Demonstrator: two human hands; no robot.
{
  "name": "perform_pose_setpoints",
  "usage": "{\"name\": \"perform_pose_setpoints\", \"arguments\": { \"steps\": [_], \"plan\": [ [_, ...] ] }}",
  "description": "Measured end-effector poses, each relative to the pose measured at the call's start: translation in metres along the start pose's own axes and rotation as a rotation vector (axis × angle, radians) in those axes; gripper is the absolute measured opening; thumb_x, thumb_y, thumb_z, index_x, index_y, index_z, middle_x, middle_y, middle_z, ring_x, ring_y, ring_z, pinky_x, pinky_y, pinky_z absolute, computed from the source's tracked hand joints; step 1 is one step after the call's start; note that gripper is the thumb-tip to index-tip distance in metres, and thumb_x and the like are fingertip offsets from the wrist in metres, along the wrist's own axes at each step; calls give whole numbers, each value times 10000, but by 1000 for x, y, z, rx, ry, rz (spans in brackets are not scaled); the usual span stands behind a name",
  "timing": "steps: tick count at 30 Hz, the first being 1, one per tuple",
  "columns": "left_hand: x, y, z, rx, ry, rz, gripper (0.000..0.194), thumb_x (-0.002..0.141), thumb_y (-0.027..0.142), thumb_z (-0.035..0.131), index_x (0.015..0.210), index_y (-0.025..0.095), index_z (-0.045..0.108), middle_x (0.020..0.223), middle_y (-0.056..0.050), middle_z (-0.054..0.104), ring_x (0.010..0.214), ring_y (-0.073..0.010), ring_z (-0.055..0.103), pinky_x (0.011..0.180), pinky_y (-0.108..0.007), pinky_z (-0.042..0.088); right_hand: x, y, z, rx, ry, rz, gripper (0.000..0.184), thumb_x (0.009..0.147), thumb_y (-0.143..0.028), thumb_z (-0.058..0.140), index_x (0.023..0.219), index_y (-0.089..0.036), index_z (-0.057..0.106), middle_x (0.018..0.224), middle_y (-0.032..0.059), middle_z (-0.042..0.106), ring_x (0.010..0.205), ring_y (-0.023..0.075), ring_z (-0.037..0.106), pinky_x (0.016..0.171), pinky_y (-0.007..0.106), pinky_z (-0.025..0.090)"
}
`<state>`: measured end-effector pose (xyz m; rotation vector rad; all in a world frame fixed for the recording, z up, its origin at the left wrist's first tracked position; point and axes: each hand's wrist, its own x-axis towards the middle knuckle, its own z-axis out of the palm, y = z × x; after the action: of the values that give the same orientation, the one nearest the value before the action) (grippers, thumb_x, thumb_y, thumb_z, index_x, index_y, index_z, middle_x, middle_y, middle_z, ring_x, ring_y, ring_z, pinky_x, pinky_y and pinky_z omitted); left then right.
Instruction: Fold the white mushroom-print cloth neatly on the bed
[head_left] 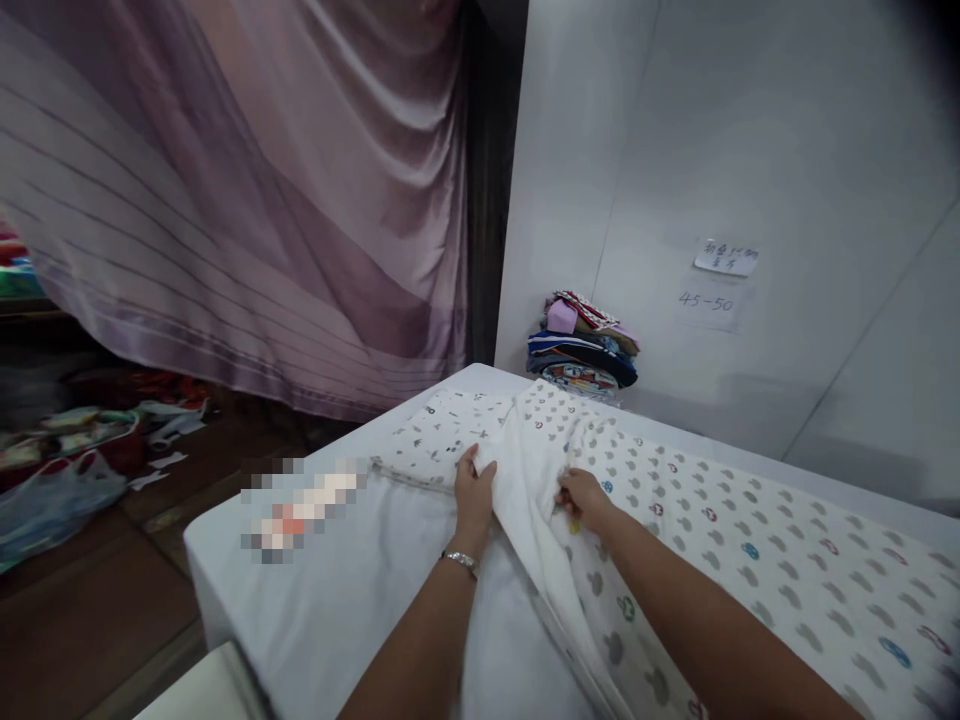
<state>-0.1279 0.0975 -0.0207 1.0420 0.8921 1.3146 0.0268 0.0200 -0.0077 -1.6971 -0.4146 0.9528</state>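
Cloth [720,530] lies on the white worktop [360,590]: pale ground, grey blob prints, a few blue, red and green ones; thin, soft, looks like knit. Plain white flap [551,500], probably its reverse, slightly fuzzy, runs along the cloth's left side, narrowing toward the person. Right hand [583,497]: fingers curled, grip pinching the cloth right beside the flap. Left hand [475,490]: thumb and forefinger at the flap's left edge; can't tell whether that grip has fabric pinched. To do this neatly: pinch lightly, hold both hands level, draw the flap's edge straight with even tension, then smooth outward from the middle; soft stuff like this would likely stretch or crease if tugged from one end. Left of the cloth: fine-print piece [442,430], flat, near edge uneven; can't tell if joined. Beyond the cloth: stack [583,345] of folded fabric, rounded layers. Well left of the cloth: curtain [352,200], satiny, loose folds.
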Motion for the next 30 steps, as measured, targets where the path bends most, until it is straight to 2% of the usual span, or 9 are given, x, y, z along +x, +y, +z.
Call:
{"name": "perform_pose_setpoints", "arguments": {
  "steps": [4, 8, 11, 15, 16, 18, 22, 26, 30],
  "plan": [
    [6, 4, -6, -96, 2, -27, 515, 765, 126, 565, 1249, 197, 406, 1124, -92, 605, 960, -162, 603, 831, -287, 486, 14, -8, 1, -82, 30, -81, 114, 721, -213, 549, 818, -153, 542, 428, -63, 414, 348, 85, 368, 322, 177, 212],
    [12, 7, -11, -210, 69, -114, 528, 758, 84, 530, 1258, 177, 388, 1136, -113, 604, 931, -160, 620, 803, -280, 500, 12, -29, 4, -151, 122, -294, 403, 696, -217, 568, 1091, -162, 509, 586, -40, 496, 527, 123, 490, 469, 209, 383],
    [14, 12, -13, -234, 78, -99, 516, 734, 46, 500, 1225, 186, 423, 1097, -104, 622, 894, -161, 634, 776, -280, 510, 0, -50, 17, -284, 111, -593, 497, 675, -210, 571, 1167, -222, 501, 779, -11, 546, 770, 162, 528, 702, 260, 436],
    [13, 20, -15, -150, 37, 20, 534, 708, 23, 473, 1214, 192, 451, 1041, -85, 647, 890, -174, 636, 756, -280, 512, -17, -58, 53, -540, -148, -1062, 536, 662, -122, 498, 1187, -227, 524, 893, 14, 558, 838, 166, 505, 825, 297, 401],
    [12, 21, -15, -127, 28, 34, 550, 700, 17, 469, 1221, 192, 448, 1036, -82, 651, 899, -176, 633, 757, -279, 510, -19, -55, 62, -536, -226, -1062, 569, 641, -96, 488, 1194, -227, 520, 911, 12, 558, 806, 153, 506, 798, 284, 410],
    [13, 20, -17, -104, 16, 24, 614, 671, -1, 461, 1252, 195, 422, 1042, -75, 653, 917, -178, 627, 758, -275, 508, -17, -45, 79, -435, -317, -900, 633, 591, -66, 492, 1204, -223, 507, 928, 6, 561, 721, 128, 506, 712, 253, 430],
    [18, 16, -20, -218, -12, -94, 776, 600, -40, 452, 1326, 196, 308, 1135, -86, 618, 867, -175, 636, 699, -271, 515, -8, -22, 96, -224, -288, -547, 664, 600, -97, 507, 1256, -156, 425, 810, 0, 572, 639, 122, 539, 609, 229, 446],
    [23, 15, -20, -313, -9, -171, 642, 684, 56, 520, 1297, 145, 353, 1162, -132, 589, 826, -166, 635, 699, -274, 509, -8, -14, 102, -216, -311, -520, 502, 675, -186, 527, 1173, -138, 493, 704, -2, 593, 614, 140, 564, 577, 231, 454],
    [24, 15, -20, -202, -5, -181, 450, 695, 156, 592, 1137, 103, 528, 925, -102, 663, 756, -174, 630, 681, -279, 494, -15, -18, 106, -249, -323, -554, 359, 706, -212, 536, 1059, -170, 584, 741, 6, 629, 691, 153, 573, 644, 244, 456]
  ]
}}
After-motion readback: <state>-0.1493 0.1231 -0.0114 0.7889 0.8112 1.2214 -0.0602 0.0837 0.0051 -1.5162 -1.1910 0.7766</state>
